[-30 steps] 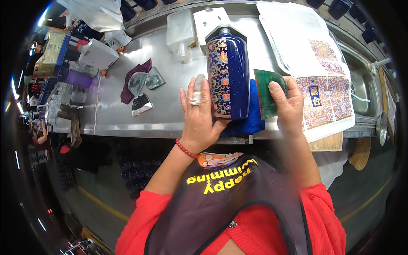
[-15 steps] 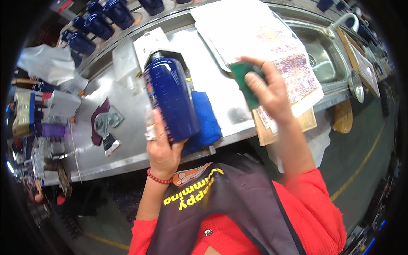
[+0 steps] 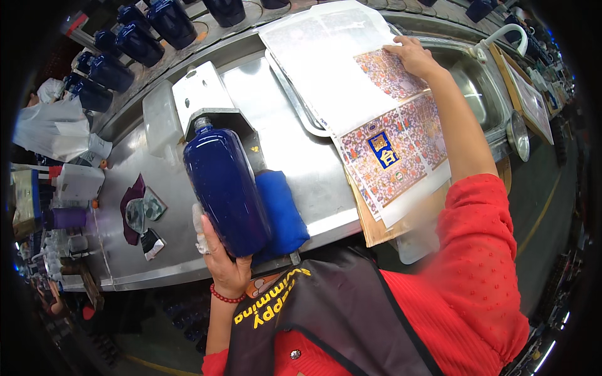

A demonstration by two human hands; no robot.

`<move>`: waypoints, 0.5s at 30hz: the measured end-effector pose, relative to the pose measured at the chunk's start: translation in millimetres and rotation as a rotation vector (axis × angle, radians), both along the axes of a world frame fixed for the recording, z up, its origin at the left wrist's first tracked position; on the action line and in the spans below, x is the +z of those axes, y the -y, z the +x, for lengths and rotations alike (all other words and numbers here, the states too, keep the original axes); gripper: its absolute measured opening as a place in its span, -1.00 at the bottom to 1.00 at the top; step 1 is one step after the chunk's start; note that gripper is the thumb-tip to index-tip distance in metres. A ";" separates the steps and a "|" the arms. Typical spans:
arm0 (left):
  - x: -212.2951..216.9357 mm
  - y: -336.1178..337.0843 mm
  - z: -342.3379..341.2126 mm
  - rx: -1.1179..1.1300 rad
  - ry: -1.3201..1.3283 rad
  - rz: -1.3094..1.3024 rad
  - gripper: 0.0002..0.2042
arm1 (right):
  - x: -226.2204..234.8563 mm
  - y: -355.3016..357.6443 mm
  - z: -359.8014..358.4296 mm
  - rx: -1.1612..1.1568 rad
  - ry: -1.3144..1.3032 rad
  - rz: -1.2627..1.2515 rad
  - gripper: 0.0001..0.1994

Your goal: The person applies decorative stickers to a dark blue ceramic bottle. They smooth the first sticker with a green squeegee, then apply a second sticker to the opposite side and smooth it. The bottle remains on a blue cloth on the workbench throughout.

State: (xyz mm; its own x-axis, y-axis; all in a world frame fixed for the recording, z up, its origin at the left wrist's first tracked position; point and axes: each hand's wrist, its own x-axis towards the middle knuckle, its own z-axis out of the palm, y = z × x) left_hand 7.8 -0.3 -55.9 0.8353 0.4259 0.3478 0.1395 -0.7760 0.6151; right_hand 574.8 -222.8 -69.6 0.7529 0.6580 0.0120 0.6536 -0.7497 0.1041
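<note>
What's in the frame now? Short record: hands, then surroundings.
left hand: holds dark-blue bottle near its base
right hand: fingers at edge of printed sheets; pinch unclear
right of bottle: blue cloth
far left: purple and green flat pieces on metal bench
back: more blue bottles
far right: sink

The navy bottle (image 3: pixel 227 185) hides part of the left grip (image 3: pixel 227 268), and the view's upper edge crops a farther bottle (image 3: pixel 224 10).

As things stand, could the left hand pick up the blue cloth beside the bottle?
Probably not: the left hand is occupied holding the dark blue bottle at its lower end, and that bottle lies between most of the hand and the blue cloth.
</note>
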 end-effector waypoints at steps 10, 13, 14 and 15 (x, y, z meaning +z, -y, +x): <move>-7.9 -0.1 -7.3 0.045 -0.017 -0.004 -0.05 | 12.7 -17.1 38.3 0.269 -0.229 -0.023 -0.55; -6.5 0.2 -7.4 0.040 -0.015 -0.003 -0.03 | 11.3 -15.1 40.0 0.326 -0.224 0.098 -0.74; -5.9 0.1 -7.1 0.039 -0.020 0.016 -0.03 | 9.6 -13.9 41.2 0.341 -0.208 0.135 -0.81; -5.5 0.0 -6.7 0.023 -0.004 -0.016 -0.02 | 7.0 -13.0 43.3 0.328 -0.192 0.149 -0.83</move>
State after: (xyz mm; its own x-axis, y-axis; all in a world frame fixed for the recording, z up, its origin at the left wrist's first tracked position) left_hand 1.1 -0.2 -61.4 0.8264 0.4505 0.3379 0.1597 -0.7629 0.6265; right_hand 618.1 -209.9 -62.6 0.5011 0.8654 0.0051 0.8575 -0.4958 -0.1375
